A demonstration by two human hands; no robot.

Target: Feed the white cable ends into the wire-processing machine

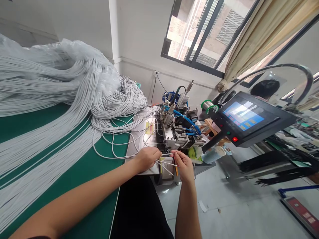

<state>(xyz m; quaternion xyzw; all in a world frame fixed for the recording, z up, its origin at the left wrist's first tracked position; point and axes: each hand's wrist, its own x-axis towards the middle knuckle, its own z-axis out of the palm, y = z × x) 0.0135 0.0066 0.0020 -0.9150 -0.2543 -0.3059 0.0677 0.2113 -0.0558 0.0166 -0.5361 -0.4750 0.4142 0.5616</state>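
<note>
Fingers (178, 158) of the left hand (147, 158) and right hand (185, 167) pinch white cables (166, 154) running lengthwise left to right between them.

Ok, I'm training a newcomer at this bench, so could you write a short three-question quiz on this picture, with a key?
1. True or false: the left hand and the right hand both hold white cables.
2. What colour is the table under the big heap of cables? A red, B green, C yellow.
3. Fill in: the brightly lit button on the casing of the screen glows ____.

Key: 1 true; 2 B; 3 red.
</note>
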